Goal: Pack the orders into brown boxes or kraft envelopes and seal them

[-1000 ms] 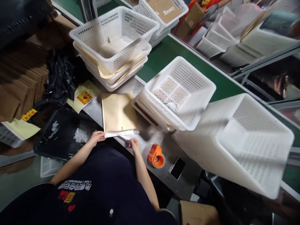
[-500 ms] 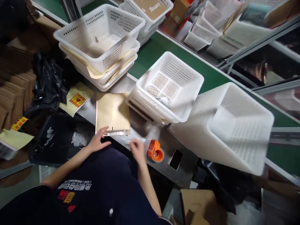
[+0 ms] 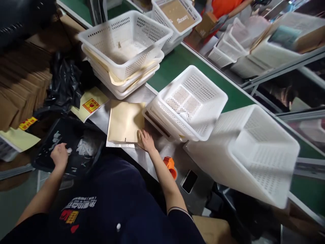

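A pale yellow padded envelope (image 3: 127, 122) lies on the metal table, its clear bubble-lined edge towards me. My right hand (image 3: 146, 140) rests on its lower right corner with the fingers stretched out. Over the black bin (image 3: 45, 159), my left hand (image 3: 60, 155) is closed, and a small white scrap (image 3: 69, 150) shows at its fingertips. Crumpled clear and white film (image 3: 86, 145) lies in that bin. Right of my right forearm is an orange tape dispenser (image 3: 170, 166), partly hidden by the arm.
A phone (image 3: 189, 181) lies beside the dispenser. White baskets (image 3: 193, 101) are stacked behind it, with more at the back left (image 3: 124, 40) and a tilted stack (image 3: 243, 156) at right. Another envelope (image 3: 90, 103) and folded cardboard (image 3: 22, 81) are at left. A green conveyor (image 3: 170, 67) runs behind.
My left hand has left the envelope and moved left over the black bin. My right hand has moved up from the table onto the envelope's corner. The view has shifted slightly.
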`<state>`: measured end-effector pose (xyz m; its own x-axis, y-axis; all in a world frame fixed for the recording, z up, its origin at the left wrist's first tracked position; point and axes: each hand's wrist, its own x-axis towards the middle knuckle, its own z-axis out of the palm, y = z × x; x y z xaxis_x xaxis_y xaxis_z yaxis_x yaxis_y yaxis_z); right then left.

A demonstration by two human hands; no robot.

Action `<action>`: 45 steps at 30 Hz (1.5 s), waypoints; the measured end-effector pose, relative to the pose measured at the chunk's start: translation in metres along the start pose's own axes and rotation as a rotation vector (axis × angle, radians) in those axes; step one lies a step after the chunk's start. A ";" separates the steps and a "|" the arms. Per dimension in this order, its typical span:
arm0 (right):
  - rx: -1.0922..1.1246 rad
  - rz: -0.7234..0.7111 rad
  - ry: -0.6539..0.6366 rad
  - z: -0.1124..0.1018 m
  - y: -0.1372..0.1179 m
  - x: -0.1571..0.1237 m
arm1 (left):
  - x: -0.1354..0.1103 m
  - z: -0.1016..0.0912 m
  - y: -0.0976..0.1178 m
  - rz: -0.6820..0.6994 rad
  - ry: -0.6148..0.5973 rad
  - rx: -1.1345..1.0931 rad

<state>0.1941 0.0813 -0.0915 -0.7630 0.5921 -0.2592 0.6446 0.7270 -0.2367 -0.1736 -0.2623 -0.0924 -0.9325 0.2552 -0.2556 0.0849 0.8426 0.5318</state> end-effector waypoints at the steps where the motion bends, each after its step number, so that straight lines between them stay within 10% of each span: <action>1: -0.015 -0.045 -0.027 0.008 0.003 0.007 | 0.011 0.000 -0.011 -0.054 0.027 0.047; 7: 0.028 -0.110 -0.059 0.041 0.007 0.022 | 0.038 0.032 -0.022 -0.157 -0.083 0.248; 12: -0.024 -0.082 -0.102 0.044 0.008 0.027 | -0.003 0.087 0.062 0.619 -0.132 0.187; 18: -0.083 -0.073 -0.133 0.033 0.000 0.040 | -0.032 0.149 0.160 1.276 -0.554 0.244; 29: -0.091 -0.139 -0.125 0.046 0.005 -0.002 | -0.019 0.167 0.138 1.376 -0.645 0.409; 35: -0.038 -0.248 -0.002 0.055 -0.017 -0.015 | -0.053 0.171 0.130 1.266 -0.720 0.375; 45: 0.094 -0.146 -0.031 0.095 -0.016 -0.023 | -0.029 0.154 0.099 1.062 -0.826 0.156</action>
<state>0.2063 0.0229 -0.1708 -0.8479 0.4707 -0.2440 0.5299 0.7680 -0.3598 -0.0839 -0.1134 -0.1561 0.0846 0.9724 -0.2174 0.7162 0.0923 0.6917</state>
